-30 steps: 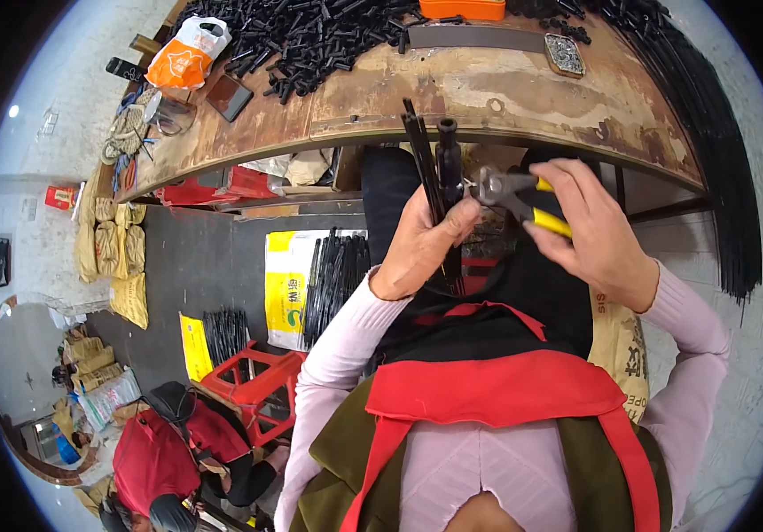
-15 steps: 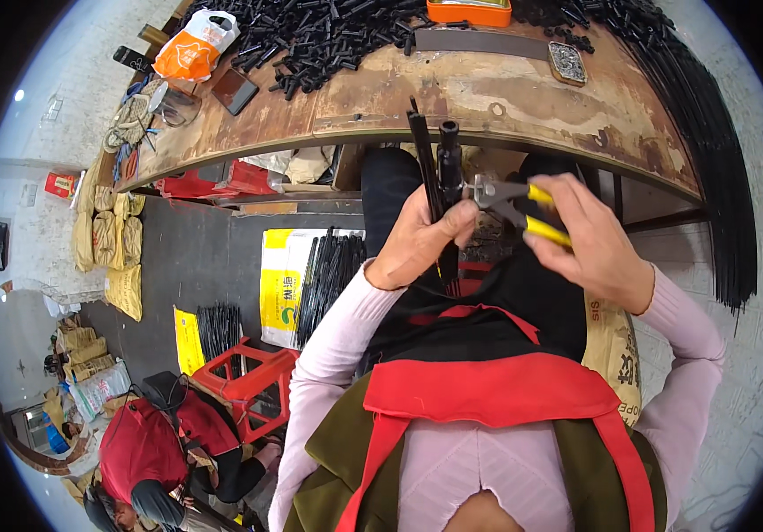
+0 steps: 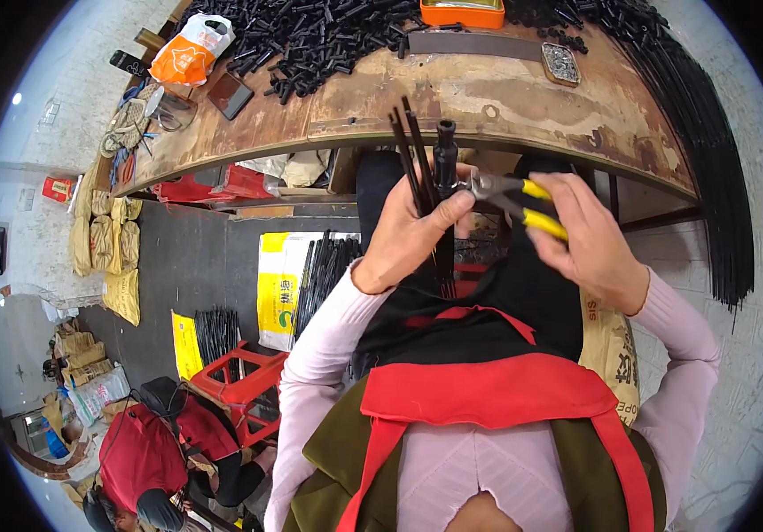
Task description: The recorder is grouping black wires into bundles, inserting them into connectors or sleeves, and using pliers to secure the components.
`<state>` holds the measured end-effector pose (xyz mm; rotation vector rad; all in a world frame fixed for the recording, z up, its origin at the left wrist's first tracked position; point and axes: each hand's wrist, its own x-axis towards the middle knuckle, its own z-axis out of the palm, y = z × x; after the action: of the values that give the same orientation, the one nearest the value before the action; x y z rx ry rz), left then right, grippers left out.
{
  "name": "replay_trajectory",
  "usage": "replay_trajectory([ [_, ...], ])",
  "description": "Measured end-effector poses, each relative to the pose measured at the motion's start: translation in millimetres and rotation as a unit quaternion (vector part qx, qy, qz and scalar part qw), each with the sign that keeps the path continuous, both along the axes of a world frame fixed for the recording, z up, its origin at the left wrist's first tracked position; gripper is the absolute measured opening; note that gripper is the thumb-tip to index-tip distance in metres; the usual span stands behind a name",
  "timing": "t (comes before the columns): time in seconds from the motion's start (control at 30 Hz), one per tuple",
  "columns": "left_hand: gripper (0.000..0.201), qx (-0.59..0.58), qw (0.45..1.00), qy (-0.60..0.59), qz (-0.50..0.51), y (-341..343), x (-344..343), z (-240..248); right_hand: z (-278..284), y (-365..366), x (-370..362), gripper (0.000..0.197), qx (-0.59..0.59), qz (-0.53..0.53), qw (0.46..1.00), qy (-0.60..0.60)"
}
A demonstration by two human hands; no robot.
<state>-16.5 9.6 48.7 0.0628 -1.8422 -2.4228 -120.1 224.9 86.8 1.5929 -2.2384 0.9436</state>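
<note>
The left hand [image 3: 412,232] grasps thin black rods [image 3: 405,151] and an apparently unfinished black tube [image 3: 445,160], the right hand [image 3: 587,226] grips yellow-handled pliers [image 3: 507,193] beside it, and loose black pieces [image 3: 332,40] lie heaped beyond.

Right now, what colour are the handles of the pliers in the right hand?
Yellow handles, seen best in the head view.

**Black tube [image 3: 445,162], thin rods [image 3: 417,142] and pliers [image 3: 497,189]**

The tube, glossy and stepped, runs from 6 to 12 o'clock, its ringed end [image 3: 446,128] uppermost. The rods, slender and black, lie at its 9 o'clock, slightly fanned, leaning toward 11. The pliers, grey-headed with yellow grips [image 3: 546,224] spread apart, sit at its 4 o'clock.
</note>
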Motion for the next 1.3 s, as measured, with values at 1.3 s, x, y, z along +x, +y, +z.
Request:
replay_trajectory([
  [1.3,0.022,0.052,0.989,0.009,-0.136,-7.7,8.6,7.8,-5.3,4.6,24.0,0.031,0.167,0.085,0.807,-0.560],
])
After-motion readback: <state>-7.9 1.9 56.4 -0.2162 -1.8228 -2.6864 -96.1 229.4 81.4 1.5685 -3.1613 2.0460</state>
